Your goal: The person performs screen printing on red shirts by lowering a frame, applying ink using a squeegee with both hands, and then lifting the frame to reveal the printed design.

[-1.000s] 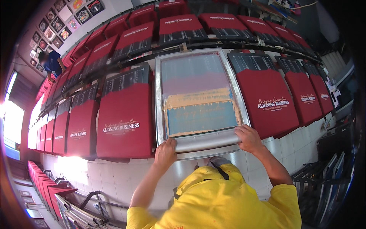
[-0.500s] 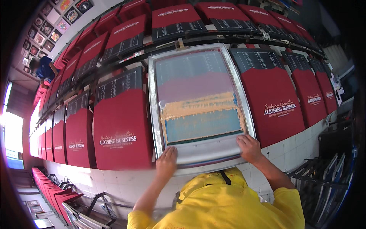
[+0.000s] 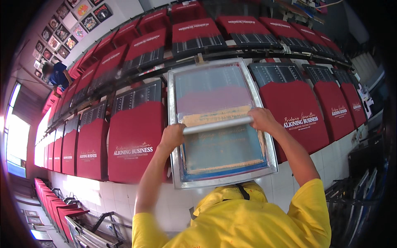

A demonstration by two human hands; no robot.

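Note:
A long squeegee [image 3: 218, 125] with a smooth pale grey handle lies crosswise over the middle of a metal-framed printing screen [image 3: 227, 178]. My left hand [image 3: 172, 136] is closed round its left end, and my right hand [image 3: 262, 120] grips the right end. Just beyond the squeegee runs a smeared band of cream-coloured ink [image 3: 211, 117]. Nearer to me the mesh [image 3: 223, 149] looks blue-grey, with faint lettering showing and an ink line along its near edge. Through the mesh's far part, dark red cloth and a dark ruled board show dimly. The squeegee's blade is hidden.
Dark red printed shirts lie on boards left [image 3: 132, 132] and right [image 3: 295, 111] of the screen. Another row of shirts [image 3: 196, 29] stands beyond a dark rail. A person in dark blue [image 3: 59, 76] is at the far left. Metal racks [image 3: 355, 206] stand at the lower right.
Both hands have pushed the squeegee from the screen's near edge to about its middle. The cream ink band now lies beyond it, and the mesh behind is wiped thin. The view has shifted slightly.

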